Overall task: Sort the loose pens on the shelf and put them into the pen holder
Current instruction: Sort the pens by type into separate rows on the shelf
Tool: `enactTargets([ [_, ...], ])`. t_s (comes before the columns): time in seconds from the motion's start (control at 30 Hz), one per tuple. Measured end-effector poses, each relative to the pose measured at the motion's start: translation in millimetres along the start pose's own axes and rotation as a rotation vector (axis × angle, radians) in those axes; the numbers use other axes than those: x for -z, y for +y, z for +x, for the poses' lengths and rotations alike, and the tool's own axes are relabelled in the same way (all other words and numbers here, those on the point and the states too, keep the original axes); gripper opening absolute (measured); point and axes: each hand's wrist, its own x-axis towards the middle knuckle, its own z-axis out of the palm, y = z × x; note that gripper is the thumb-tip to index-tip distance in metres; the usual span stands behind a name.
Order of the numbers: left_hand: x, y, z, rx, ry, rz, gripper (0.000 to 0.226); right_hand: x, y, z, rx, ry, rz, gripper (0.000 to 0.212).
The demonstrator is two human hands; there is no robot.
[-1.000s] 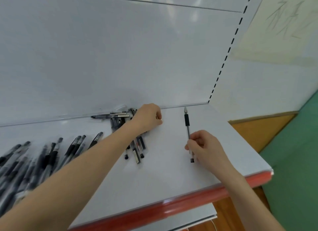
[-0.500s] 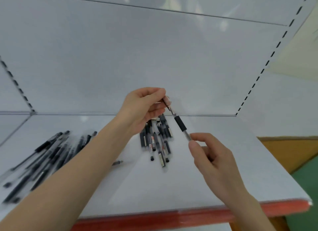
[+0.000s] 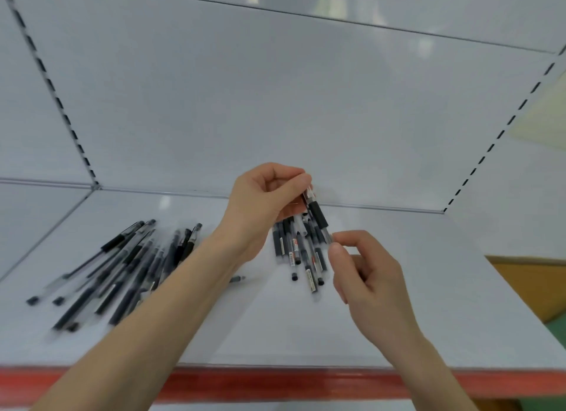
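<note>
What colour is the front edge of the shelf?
Red. The front edge of the white metal shelf shows best in the head view.

Shelf [image 3: 398, 288]: pale grey-white; front edge strip [image 3: 275, 383] red. Slotted upright [image 3: 49, 83] behind the shelf: black dashes on grey. Pen pile [image 3: 122, 263] at the shelf's left: black with clear barrels. Labelled pens [image 3: 301, 251] at its centre: black, with white labels and red marks. Held pen [image 3: 318, 216] above the shelf: black grip, clear barrel.

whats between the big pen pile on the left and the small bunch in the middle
In the head view, the left forearm crosses that gap, and one stray pen lies on the shelf beside it.
</note>
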Motion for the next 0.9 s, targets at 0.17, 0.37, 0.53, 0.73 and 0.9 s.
enactTargets([
  [0.17, 12, 0, -3, -0.018, 0.053, 0.005, 0.007, -7, -6, 7, -0.048, -0.086, 0.063, 0.012],
  [0.37, 48, 1, 9, 0.005, 0.18, 0.071, 0.005, -4, 1, 41, -0.143, -0.255, -0.084, 0.023],
  [0.53, 92, -4, 16, 0.018, 0.252, 0.428, 0.013, -15, 34, 57, -0.073, -0.217, -0.522, 0.017],
  [0.73, 127, -14, 18, -0.018, 0.305, 0.915, 0.006, -36, 32, 58, -0.157, -0.392, -0.761, 0.022],
  [0.9, 131, -19, 19, 0.006, 0.273, 1.037, 0.016, -44, 22, 57, -0.129, -0.414, -0.927, 0.021],
])
